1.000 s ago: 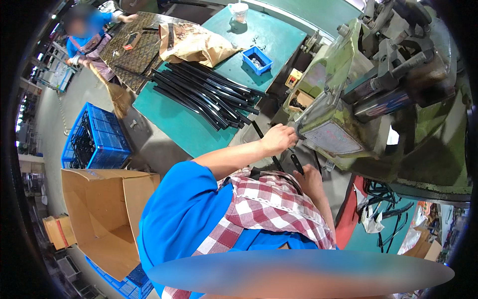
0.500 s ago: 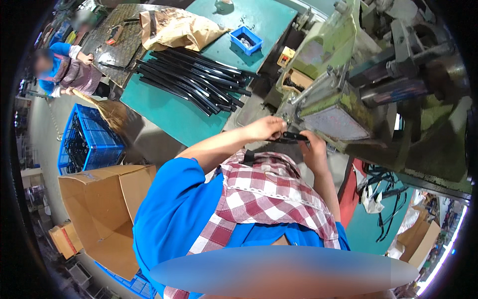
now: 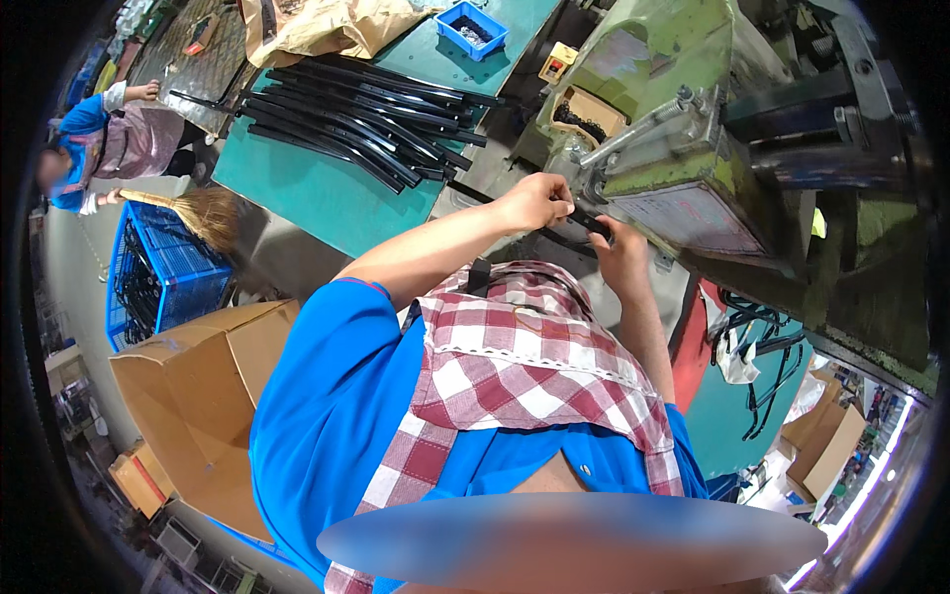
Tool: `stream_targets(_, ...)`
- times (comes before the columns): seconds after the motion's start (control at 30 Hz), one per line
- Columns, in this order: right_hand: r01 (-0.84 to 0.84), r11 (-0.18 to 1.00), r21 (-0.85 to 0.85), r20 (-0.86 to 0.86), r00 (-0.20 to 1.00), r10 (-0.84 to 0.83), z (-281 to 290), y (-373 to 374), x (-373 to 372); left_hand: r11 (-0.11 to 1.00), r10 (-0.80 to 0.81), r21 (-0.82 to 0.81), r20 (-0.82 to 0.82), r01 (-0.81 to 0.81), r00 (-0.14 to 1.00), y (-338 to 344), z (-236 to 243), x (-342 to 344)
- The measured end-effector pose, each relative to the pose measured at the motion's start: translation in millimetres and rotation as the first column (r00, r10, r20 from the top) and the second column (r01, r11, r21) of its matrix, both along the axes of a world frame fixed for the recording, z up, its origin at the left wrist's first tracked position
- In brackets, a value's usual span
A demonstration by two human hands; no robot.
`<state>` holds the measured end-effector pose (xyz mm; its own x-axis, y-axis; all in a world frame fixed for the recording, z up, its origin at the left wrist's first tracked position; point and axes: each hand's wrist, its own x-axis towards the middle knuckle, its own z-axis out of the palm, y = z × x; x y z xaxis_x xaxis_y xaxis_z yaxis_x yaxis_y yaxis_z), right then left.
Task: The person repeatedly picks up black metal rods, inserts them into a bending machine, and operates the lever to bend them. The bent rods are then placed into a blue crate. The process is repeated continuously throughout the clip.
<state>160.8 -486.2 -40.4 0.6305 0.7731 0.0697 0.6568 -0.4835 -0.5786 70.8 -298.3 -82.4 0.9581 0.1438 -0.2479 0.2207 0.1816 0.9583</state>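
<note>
My left hand (image 3: pixel 539 203) and my right hand (image 3: pixel 618 247) are both closed on a black metal strip (image 3: pixel 586 220), which runs at a slant between them, just in front of the green machine (image 3: pixel 693 148). The left fingertips are at its upper end, the right fingers lower down. A silver bar (image 3: pixel 633 132) on the machine lies above my hands. Beyond them, a pile of long black tubes (image 3: pixel 356 129) rests on the green table (image 3: pixel 267 183), near a blue bin (image 3: pixel 471 32) of small parts and a crumpled paper sack (image 3: pixel 327 28).
At left a co-worker (image 3: pixel 129 148) holds a straw broom (image 3: pixel 208 218) by a blue crate (image 3: pixel 168 282) of black parts. An open carton (image 3: pixel 183 396) is beside me. At right are a green surface (image 3: pixel 727 416) with bent black pieces and a small open cardboard box (image 3: pixel 589 114) on the machine.
The black strip has come up into a slant between my hands, and both hands sit higher in the view as the camera shifted. The co-worker and broom moved left.
</note>
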Motion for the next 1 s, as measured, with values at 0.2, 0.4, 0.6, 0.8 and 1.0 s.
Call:
stream_targets(0.2,0.06,0.997,0.047,-0.09,0.994,-0.056,9.3,-4.8,-7.8,0.995,0.091,0.027,0.025,-0.092,0.996,-11.1,25.4,-9.8)
stream_targets(0.4,-0.048,0.995,0.085,0.303,0.953,0.02,-12.8,-0.9,9.1,0.997,0.057,-0.044,0.03,-0.056,0.998,6.7,20.5,5.7)
stream_targets(0.6,-0.028,0.999,0.046,0.152,0.988,0.021,-30.6,-3.7,14.6,0.996,0.091,-0.014,0.04,-0.091,0.995,6.3,-3.2,5.3)
stream_targets(0.8,-0.054,0.998,0.033,0.188,0.981,0.046,-43.8,-5.8,15.9,0.887,0.222,0.429,-0.073,-0.17,0.972,38.8,-9.1,-39.5)
stream_targets(1.0,0.043,0.985,0.17,0.232,0.969,-0.082,-34.9,-21.9,15.4,0.216,0.308,0.976,-0.073,0.005,0.949,114.3,-59.5,-133.3)
